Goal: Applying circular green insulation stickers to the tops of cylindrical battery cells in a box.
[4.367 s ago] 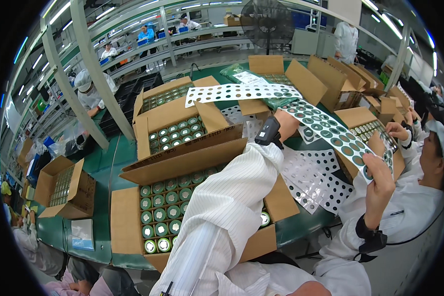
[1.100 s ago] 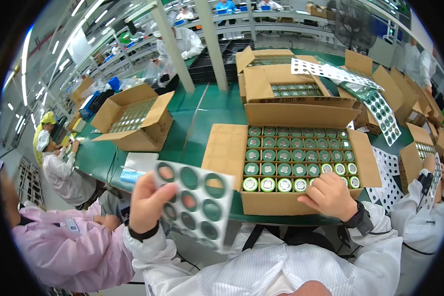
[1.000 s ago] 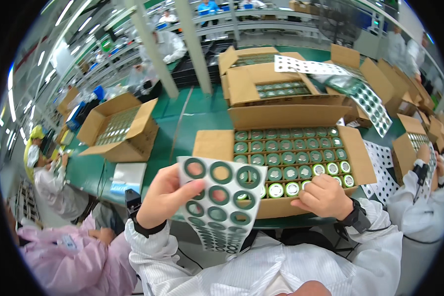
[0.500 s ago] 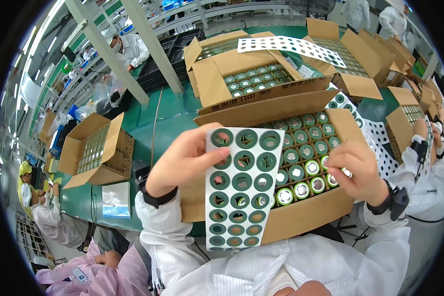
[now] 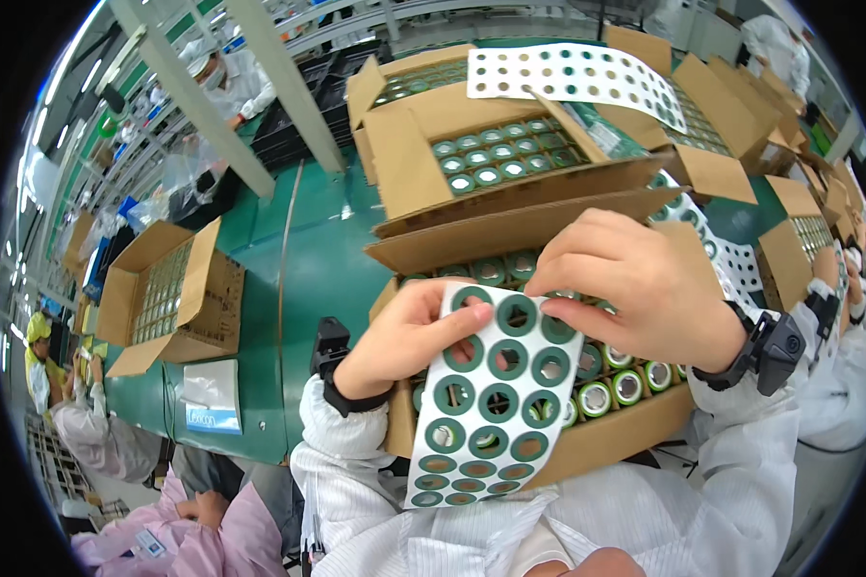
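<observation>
My left hand grips the upper left edge of a white sticker sheet, thumb on top. Rows of dark green ring stickers cover the sheet, and it hangs tilted over the near cardboard box. At the sheet's top right edge, my right hand pinches with thumb and forefinger; whether a ring is lifted there cannot be seen. Below the sheet and my right hand, the box holds rows of upright cylindrical battery cells. Bright green rims show on the nearest cells; many others are hidden.
Behind stands another open box of cells, with a second sticker sheet lying across boxes. An open box and a white-and-blue packet sit on the green table at left. Co-workers sit on both sides.
My right hand has moved left and up from the cells to the sheet's top edge. My left hand and the sheet have shifted slightly right and down.
</observation>
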The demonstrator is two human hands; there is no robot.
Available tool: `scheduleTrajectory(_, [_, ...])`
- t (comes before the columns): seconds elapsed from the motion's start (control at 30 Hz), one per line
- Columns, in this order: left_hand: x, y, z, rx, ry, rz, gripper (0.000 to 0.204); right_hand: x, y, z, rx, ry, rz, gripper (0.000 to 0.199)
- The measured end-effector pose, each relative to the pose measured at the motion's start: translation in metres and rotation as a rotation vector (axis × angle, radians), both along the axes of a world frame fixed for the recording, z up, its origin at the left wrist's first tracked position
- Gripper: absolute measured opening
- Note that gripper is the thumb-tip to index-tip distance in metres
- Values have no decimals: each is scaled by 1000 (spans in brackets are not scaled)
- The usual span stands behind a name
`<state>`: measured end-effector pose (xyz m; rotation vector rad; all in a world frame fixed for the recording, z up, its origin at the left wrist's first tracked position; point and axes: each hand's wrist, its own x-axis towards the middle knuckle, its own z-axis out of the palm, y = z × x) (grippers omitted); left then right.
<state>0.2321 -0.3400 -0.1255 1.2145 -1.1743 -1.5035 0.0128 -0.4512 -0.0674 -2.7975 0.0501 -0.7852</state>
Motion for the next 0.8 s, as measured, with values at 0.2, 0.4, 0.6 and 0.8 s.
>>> scheduleTrajectory(0.2, [-1, -1, -5, -14, 49, -9, 24, 17, -3, -31, 121, -49, 37, 19])
scheduleTrajectory(0.4, [1, -1, -6, -29, 9, -18, 26, 18, -3, -38, 93, -104, -5, 19])
scheduleTrajectory(0.6, [-2, -2, -4, -66, -12, -54, 25, 15, 0, -39, -112, -142, -10, 21])
scheduleTrajectory(0.8, [-8, 0, -8, -159, -245, -6, 22, 7, 7, -43, -192, -106, -8, 22])
